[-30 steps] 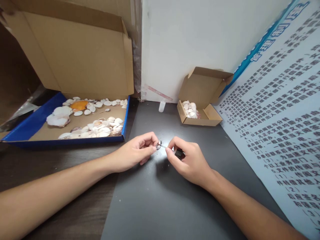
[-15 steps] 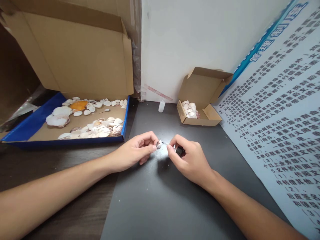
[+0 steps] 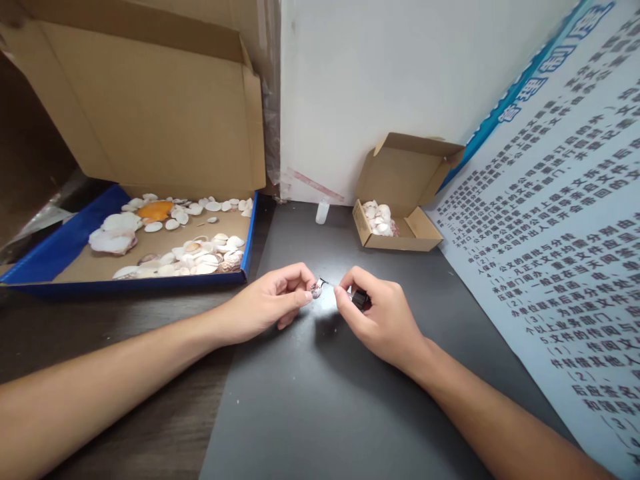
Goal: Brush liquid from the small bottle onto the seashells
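Observation:
My left hand [image 3: 273,303] pinches a small speckled shell [image 3: 316,289] between thumb and fingertips, just above the dark grey mat [image 3: 330,400]. My right hand [image 3: 380,320] is closed on a small brush with a black cap [image 3: 359,300]; its thin tip touches the shell. The two hands nearly meet at the middle of the mat.
A large open cardboard box with a blue base [image 3: 70,240] holds several white shells and one orange shell at the left. A small open cardboard box [image 3: 420,230] with shells stands at the back right. A small clear bottle [image 3: 323,212] stands by the wall. A printed poster [image 3: 565,267] leans at the right.
The hands have barely moved; the brush tip stays at the shell with a slight shift of the right hand toward it.

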Demonstrator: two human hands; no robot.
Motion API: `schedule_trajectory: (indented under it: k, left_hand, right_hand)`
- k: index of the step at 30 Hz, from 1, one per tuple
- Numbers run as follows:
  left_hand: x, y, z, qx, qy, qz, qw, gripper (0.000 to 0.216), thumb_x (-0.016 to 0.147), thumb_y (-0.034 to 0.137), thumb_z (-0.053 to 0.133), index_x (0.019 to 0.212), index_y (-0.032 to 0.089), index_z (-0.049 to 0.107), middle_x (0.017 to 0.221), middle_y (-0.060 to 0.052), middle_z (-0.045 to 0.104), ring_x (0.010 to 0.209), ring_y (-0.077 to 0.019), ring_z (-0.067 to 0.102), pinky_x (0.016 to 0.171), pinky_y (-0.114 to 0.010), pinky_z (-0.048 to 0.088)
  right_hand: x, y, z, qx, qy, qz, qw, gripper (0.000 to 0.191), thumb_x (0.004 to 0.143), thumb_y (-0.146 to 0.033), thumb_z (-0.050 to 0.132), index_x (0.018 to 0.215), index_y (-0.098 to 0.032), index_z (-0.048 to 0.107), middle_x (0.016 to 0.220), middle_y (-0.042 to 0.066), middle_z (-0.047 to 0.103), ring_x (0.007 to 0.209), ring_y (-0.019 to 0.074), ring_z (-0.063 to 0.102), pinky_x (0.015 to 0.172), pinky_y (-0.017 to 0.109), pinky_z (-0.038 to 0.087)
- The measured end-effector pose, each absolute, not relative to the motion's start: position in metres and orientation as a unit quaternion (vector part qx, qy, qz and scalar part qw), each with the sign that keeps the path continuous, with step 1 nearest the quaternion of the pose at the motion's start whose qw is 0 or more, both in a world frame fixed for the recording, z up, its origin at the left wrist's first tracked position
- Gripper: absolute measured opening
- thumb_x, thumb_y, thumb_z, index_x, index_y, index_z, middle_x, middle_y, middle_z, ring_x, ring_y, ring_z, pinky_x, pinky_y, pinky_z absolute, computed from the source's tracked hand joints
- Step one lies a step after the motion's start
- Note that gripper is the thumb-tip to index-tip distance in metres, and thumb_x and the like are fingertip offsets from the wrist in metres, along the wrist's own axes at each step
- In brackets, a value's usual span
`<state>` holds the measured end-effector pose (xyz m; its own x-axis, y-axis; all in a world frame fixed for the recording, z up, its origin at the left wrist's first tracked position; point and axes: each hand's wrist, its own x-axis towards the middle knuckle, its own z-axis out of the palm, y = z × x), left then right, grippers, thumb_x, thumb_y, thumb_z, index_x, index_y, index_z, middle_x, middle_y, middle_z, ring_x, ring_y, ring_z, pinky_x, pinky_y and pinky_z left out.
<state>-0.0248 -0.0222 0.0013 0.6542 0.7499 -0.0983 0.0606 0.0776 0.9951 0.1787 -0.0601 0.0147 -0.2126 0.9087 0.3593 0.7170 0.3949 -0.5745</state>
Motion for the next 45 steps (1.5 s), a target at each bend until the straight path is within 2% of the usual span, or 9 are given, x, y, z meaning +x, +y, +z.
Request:
schedule_trajectory:
  k: [6,14,21,29,36,45]
  left_hand:
    - [-0.0253,-0.0223,0.0018,0.621,0.323,0.263,0.664,0.017,0.092,0.034,0.056,0.087,0.019,0.048,0.062,0.009,0.042,0.047,-0.0047,0.040,0.047,-0.020,0.029]
    - [-0.0254,-0.0220,0.0014,0.624,0.322,0.267,0.660,0.020,0.091,0.036,0.056,0.087,0.019,0.048,0.061,0.009,0.042,0.046,-0.0049,0.039,0.047,-0.021,0.027]
    - [-0.0241,-0.0221,0.0027,0.620,0.331,0.262,0.661,0.020,0.091,0.036,0.057,0.087,0.019,0.048,0.061,0.009,0.041,0.046,-0.0052,0.039,0.047,-0.021,0.028]
    - [-0.0246,-0.0212,0.0021,0.620,0.330,0.261,0.662,0.019,0.090,0.036,0.057,0.087,0.019,0.048,0.062,0.009,0.041,0.046,-0.0053,0.040,0.047,-0.021,0.027]
    - [-0.0237,-0.0220,0.0051,0.618,0.342,0.261,0.658,0.019,0.089,0.035,0.058,0.086,0.019,0.050,0.057,0.009,0.043,0.046,-0.0065,0.041,0.048,-0.022,0.028]
    - [-0.0247,-0.0212,0.0010,0.603,0.338,0.268,0.671,0.028,0.088,0.044,0.060,0.086,0.019,0.050,0.053,0.009,0.043,0.045,-0.0075,0.038,0.047,-0.022,0.029]
  right_hand:
    - [0.1776,-0.0619,0.0152,-0.527,-0.767,0.143,0.336,0.015,0.088,-0.026,0.055,0.074,-0.020,0.052,0.054,-0.007,0.045,0.047,0.0068,0.039,0.050,0.020,0.031]
    - [0.1767,-0.0658,0.0144,-0.459,-0.802,0.205,0.323,0.014,0.087,-0.023,0.056,0.073,-0.020,0.051,0.053,-0.008,0.043,0.046,0.0062,0.036,0.048,0.019,0.030]
    - [0.1788,-0.0613,0.0160,-0.533,-0.761,0.129,0.348,0.016,0.088,-0.025,0.054,0.073,-0.020,0.052,0.055,-0.006,0.046,0.048,0.0077,0.039,0.050,0.021,0.031]
    - [0.1778,-0.0639,0.0163,-0.472,-0.795,0.172,0.339,0.015,0.087,-0.024,0.056,0.073,-0.020,0.052,0.054,-0.007,0.046,0.046,0.0067,0.039,0.049,0.020,0.031]
    - [0.1807,-0.0599,0.0162,-0.527,-0.763,0.127,0.352,0.016,0.088,-0.026,0.055,0.073,-0.020,0.052,0.054,-0.006,0.046,0.047,0.0077,0.040,0.049,0.021,0.031]
    - [0.1806,-0.0635,0.0159,-0.459,-0.797,0.192,0.342,0.013,0.088,-0.024,0.056,0.075,-0.020,0.055,0.058,-0.006,0.049,0.049,0.0072,0.041,0.050,0.020,0.033]
